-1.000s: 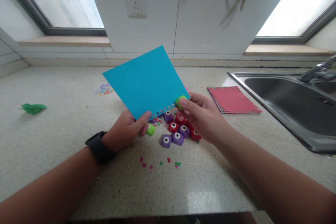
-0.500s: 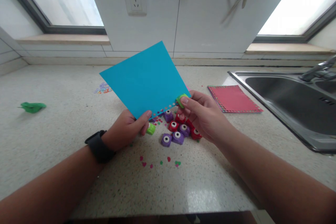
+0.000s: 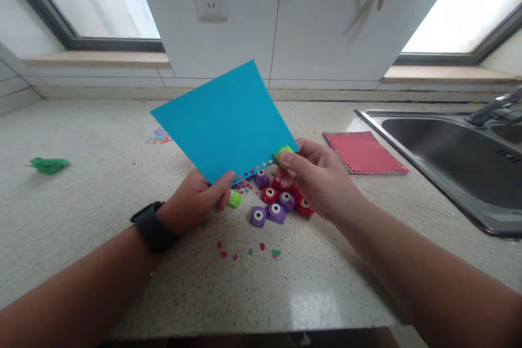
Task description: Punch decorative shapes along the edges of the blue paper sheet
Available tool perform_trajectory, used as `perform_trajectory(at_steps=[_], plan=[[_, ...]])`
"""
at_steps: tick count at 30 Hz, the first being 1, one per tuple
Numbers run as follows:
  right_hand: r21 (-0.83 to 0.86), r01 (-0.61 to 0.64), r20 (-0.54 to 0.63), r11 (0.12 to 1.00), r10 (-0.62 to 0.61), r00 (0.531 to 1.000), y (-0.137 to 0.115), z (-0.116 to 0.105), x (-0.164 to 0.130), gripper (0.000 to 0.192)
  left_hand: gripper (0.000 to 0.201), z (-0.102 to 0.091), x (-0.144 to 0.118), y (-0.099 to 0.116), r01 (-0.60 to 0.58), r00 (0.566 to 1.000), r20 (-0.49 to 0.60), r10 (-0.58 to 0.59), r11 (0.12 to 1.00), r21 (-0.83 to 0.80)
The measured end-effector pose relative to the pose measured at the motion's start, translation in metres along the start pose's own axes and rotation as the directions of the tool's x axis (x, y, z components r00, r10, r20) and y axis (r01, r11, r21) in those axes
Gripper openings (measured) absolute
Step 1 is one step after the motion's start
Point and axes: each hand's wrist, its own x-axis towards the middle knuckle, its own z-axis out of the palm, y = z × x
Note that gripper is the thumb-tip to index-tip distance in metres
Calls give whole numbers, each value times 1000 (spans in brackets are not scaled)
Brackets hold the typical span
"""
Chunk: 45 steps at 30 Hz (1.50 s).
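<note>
Square blue paper sheet point(image 3: 224, 117) pinched by left hand point(image 3: 194, 201); small green plastic punch point(image 3: 281, 154) squeezed by right hand point(image 3: 316, 176) at lower edge. Punched row judged nearly complete; other edges unpunched.

Matt blue paper sheet point(image 3: 222, 119), glossy little plastic punches point(image 3: 275, 202), speckled polished stone counter point(image 3: 81, 196), brushed metal sink point(image 3: 452, 157).

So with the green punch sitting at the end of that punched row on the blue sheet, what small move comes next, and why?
Probably squeeze the green punch in the right hand. It sits on the blue sheet edge, right where the row of cut-outs ends near the corner, and the left hand pinches the sheet steady.
</note>
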Motion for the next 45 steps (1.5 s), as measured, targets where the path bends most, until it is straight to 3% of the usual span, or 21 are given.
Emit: perform_trajectory(at_steps=[17, 25, 28, 31, 33, 35, 37, 40, 45], plan=[[87, -29, 47, 996, 25, 999, 3, -2, 2, 24, 60, 0, 1, 0, 4, 1000, -19, -5, 1000, -25], [143, -10, -12, 990, 12, 1000, -1, -7, 8, 23, 62, -2, 1, 1, 58, 997, -42, -59, 998, -31], [64, 28, -74, 998, -23, 997, 0, -13, 12, 24, 61, -2, 1, 0, 75, 996, -43, -77, 996, -48], [-161, 99, -137, 982, -122, 983, 1, -21, 15, 25, 62, -3, 2, 0, 92, 995, -41, -95, 994, -64], [-381, 106, -159, 919, -178, 971, 0, -26, 17, 28, 63, -3, 4, 0, 97, 994, -48, -101, 993, -73], [-600, 101, -129, 794, -220, 967, -2, -30, 19, 30, 63, -3, 5, 0, 97, 993, -57, -102, 991, -88], [-770, 136, -29, 624, -247, 968, -3, -33, 19, 29, 63, -4, 7, 0, 98, 993, -57, -105, 989, -112], [-890, 204, 107, 406, -249, 963, -3, -34, 19, 26, 63, -5, 8, -1, 106, 992, -54, -114, 984, -142], [-922, 191, 134, 337, -187, 973, 4, -32, 18, 38, 64, -7, 7, -2, 103, 993, -40, -111, 980, -168]])
